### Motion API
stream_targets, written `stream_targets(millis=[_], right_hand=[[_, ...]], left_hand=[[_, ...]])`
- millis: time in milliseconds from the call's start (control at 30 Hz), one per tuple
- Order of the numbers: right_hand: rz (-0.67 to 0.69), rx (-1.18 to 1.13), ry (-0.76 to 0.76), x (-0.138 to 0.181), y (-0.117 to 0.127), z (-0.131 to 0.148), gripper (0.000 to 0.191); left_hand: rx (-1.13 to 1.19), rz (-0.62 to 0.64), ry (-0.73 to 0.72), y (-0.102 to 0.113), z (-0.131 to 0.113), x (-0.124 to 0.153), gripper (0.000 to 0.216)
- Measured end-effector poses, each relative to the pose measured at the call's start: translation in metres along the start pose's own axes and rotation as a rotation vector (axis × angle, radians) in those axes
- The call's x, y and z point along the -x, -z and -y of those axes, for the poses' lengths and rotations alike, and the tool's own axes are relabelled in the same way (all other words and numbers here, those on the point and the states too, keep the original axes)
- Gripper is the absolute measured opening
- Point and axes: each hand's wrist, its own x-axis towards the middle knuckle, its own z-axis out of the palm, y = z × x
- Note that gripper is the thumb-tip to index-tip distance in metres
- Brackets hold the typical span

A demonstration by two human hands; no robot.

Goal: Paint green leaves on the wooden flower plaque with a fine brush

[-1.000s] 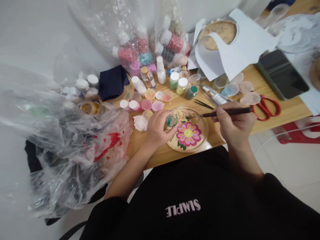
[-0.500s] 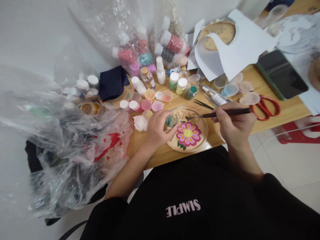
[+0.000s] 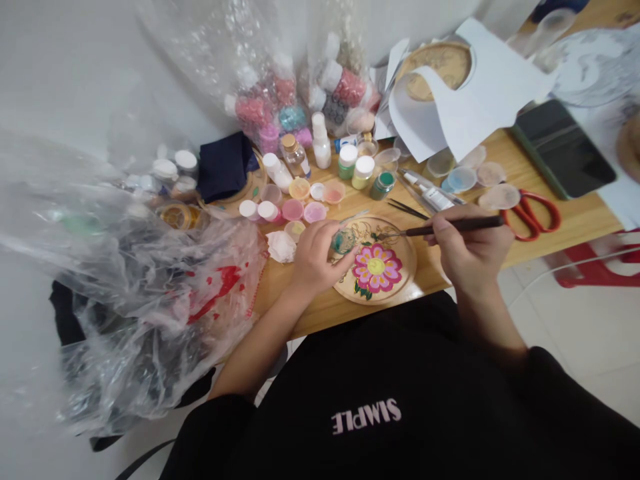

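Note:
A round wooden plaque [image 3: 340, 288] lies at the table's front edge. On it is a pink flower [image 3: 376, 267] with a yellow centre and dark green leaves, and bare outlines show near its top. My left hand [image 3: 316, 260] is closed on a small clear cup [image 3: 344, 240] with green stuff in it, held over the plaque's left side. In my right hand [image 3: 467, 250] is a thin tool with a dark handle [image 3: 465, 225], gripped like a pen. Its slim metal tip points left and meets the plaque's upper part, by a small green patch above the flower.
Behind the plaque stand an open jar of green [image 3: 384, 185], black tweezers [image 3: 407, 209], a white tube [image 3: 436, 197] and several small paint cups [image 3: 293, 209]. Red scissors [image 3: 531, 215] and a phone [image 3: 565, 148] lie right. Crumpled plastic bags [image 3: 165, 313] fill the left.

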Motion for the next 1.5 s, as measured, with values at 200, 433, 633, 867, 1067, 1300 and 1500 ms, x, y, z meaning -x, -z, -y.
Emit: stream_targets(millis=[200,433,633,867,1067,1300,1500], right_hand=[[0.004,0.035,0.001,-0.0005,-0.0008,0.0009,0.013],[0.006,0.018,0.020,-0.0027,-0.0009,0.0033,0.012],[-0.005,0.021,0.008,-0.0027,-0.0012,0.0038,0.012],[0.006,-0.024,0.031,-0.0016,-0.0006,0.0016,0.013],[-0.010,-0.019,0.043,-0.0008,0.0006,-0.0013,0.012],[-0.009,-0.031,0.038,-0.0001,0.0007,-0.0030,0.012],[-0.007,-0.025,0.028,-0.0004,0.0006,0.0007,0.012]], left_hand=[[-0.026,-0.013,-0.008,-0.0010,-0.0002,-0.0002,0.035],[0.012,-0.012,-0.004,-0.0021,0.0009,0.0014,0.038],[0.008,0.016,0.016,-0.0015,0.0012,0.0027,0.037],[0.036,-0.022,-0.005,-0.0030,0.0015,0.0021,0.039],[0.024,-0.027,-0.012,-0.0025,0.0012,0.0009,0.039],[0.017,-0.016,-0.005,-0.0016,0.0006,0.0007,0.037],[0.001,-0.056,-0.030,-0.0036,0.0007,0.0003,0.037]])
